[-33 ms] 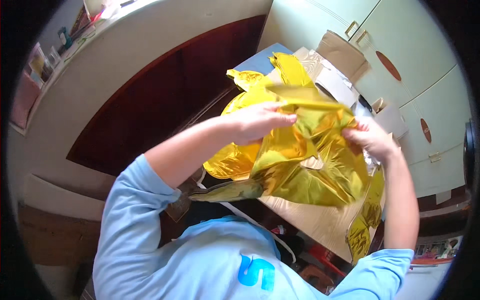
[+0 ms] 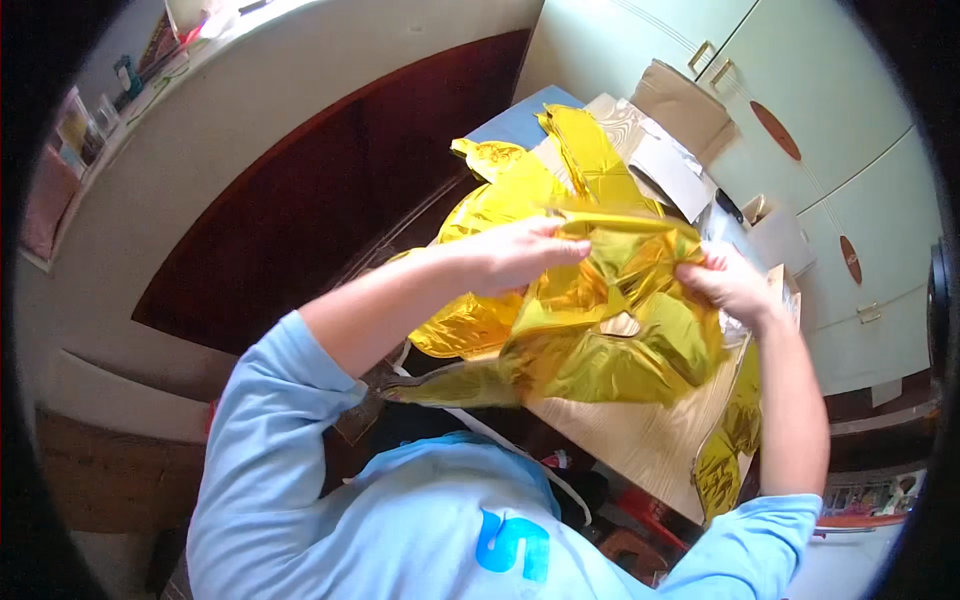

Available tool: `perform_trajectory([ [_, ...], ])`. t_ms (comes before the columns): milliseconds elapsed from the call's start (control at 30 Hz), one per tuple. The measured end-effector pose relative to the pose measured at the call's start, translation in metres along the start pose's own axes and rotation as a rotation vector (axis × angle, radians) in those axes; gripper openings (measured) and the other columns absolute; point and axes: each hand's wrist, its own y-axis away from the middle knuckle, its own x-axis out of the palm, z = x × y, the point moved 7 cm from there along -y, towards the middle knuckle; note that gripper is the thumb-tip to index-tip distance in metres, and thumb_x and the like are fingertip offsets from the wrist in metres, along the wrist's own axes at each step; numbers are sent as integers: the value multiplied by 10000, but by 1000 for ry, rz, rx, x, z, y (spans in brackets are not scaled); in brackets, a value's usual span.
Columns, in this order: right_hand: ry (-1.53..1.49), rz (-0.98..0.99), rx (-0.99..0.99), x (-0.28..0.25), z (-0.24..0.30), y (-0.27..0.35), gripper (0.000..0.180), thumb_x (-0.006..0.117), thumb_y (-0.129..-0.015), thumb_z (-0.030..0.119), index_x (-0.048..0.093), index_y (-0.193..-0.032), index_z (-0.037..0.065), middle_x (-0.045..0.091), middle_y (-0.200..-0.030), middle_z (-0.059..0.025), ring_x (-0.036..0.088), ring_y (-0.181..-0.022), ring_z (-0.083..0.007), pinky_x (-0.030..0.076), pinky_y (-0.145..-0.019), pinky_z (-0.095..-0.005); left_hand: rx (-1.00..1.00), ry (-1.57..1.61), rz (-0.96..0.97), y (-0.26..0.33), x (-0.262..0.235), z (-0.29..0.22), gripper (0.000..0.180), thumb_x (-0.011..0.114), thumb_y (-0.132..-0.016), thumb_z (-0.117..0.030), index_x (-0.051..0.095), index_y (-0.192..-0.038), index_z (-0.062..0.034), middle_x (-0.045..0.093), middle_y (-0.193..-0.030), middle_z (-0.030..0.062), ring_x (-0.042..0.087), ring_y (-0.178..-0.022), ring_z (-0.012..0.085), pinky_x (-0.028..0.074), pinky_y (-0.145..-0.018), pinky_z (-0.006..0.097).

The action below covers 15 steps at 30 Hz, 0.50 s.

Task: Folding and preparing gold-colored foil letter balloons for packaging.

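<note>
Between my hands, above the wooden table, hangs a limp gold foil balloon with an opening in its middle, slightly blurred by motion. My left hand grips its upper left edge, fingers partly hidden behind the foil. On the upper right edge, my right hand pinches the foil between thumb and fingers. A narrow tail of foil trails toward my body on the left. Flat on the table underneath and beyond lies more gold foil. Another gold foil piece drapes along the table's right edge.
At the table's far end are a cardboard box, white papers and a small black object. Pale green cabinets stand behind. A dark red panel lines the left wall, below a cluttered sill.
The far edge of the held foil has dropped slightly toward me, uncovering more of the foil beyond. My right hand has shifted a little to the left.
</note>
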Motion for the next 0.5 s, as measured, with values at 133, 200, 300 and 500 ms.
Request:
perform_trajectory([
  [133, 126, -280, -237, 26, -46, -16, 228, 594, -956, -3, 702, -1156, -4, 730, -948, -19, 629, -854, -119, 504, -801, -275, 188, -268, 23, -9, 13, 49, 717, 632, -987, -481, 477, -1484, 12, 547, -1438, 272, 565, -1296, 359, 491, -1045, 406],
  [200, 326, -398, -324, 35, -51, 6, 369, 567, -886, -97, 697, -1213, 15, 754, -1056, -131, 703, -961, -231, 531, -872, -316, 302, -684, -17, 24, 6, 57, 698, 775, -888, -400, 541, -1442, -46, 573, -1390, 230, 606, -1226, 383, 501, -1021, 441],
  [300, 468, -487, -488, 56, -54, 32, 342, 600, -846, -74, 723, -1145, 38, 722, -1019, -174, 696, -941, -334, 539, -854, -393, 662, -1016, -221, 83, -1, 79, 684, 841, -775, -302, 599, -1373, -72, 623, -1293, 184, 613, -1203, 391, 509, -1015, 474],
  [500, 366, -553, -593, 71, -66, 60, 174, 675, -901, 47, 735, -1063, 19, 722, -956, -150, 686, -875, -327, 522, -792, -388, 730, -1158, -325, 113, -9, 123, 269, 699, -874, -76, 689, -1140, -39, 667, -1212, 148, 660, -1152, 311, 534, -994, 443],
])
